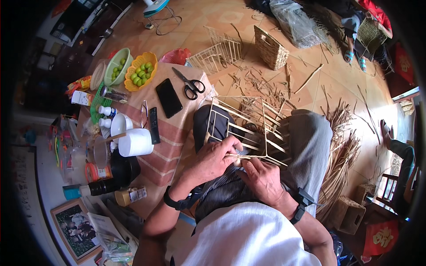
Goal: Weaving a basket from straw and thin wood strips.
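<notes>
We saw the basket frame (265,128), a box of thin pale bars, resting over the lap between the two knees, its open side facing up. The left hand (218,155) pinched a straw strand (238,162) between thumb and fingers at the frame's near edge. Just beside it, the right hand (262,176) pinched the same spot with thumb and forefinger, its other fingers curled under; we could not tell how firmly either gripped. We noticed a dark band on each wrist.

To the left, we had a table (153,166) under a striped cloth, with scissors (190,83) near its far corner, a black phone (169,98) beside them, and a remote (154,126) nearer us, next to a white roll (135,142). A yellow bowl (128,76) held green fruit (142,75).

On the floor beyond, we saw another frame (217,56) near a woven basket (270,48), and to the right a heap of dry stalks (339,170). At the upper right, a person in red (379,13) held a woven piece (371,35).
</notes>
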### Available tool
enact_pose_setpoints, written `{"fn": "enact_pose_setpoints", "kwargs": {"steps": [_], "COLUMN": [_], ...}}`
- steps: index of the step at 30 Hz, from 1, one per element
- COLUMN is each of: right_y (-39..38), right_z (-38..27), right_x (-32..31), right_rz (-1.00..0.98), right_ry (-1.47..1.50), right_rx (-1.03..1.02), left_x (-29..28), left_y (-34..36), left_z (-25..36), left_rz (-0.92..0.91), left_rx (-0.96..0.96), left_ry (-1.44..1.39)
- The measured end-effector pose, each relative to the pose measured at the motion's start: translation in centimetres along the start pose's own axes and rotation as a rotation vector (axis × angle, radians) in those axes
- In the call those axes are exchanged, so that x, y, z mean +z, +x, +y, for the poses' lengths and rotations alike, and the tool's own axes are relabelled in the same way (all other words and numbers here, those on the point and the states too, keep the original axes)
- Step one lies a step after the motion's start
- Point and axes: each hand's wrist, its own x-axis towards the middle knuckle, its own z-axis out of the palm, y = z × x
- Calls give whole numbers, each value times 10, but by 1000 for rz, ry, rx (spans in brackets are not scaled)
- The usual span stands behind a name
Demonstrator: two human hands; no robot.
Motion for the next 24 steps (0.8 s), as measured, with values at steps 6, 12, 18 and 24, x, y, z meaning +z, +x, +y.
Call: {"fn": "enact_pose_setpoints", "kwargs": {"steps": [6,12,18,24], "right_y": [2,6,-6,-8], "right_z": [-7,-20,-27,-31], "right_x": [-4,-27,-45,-56], "right_rz": [29,-87,-244,-347], "right_ry": [97,477,679,752], "right_rx": [10,192,396,410], "left_x": [0,10,11,3], "left_y": [-2,-15,-12,-4], "left_z": [4,15,16,7], "left_rz": [2,197,330,263], "left_rx": [-1,11,96,49], "left_ry": [25,-3,22,-102]}}
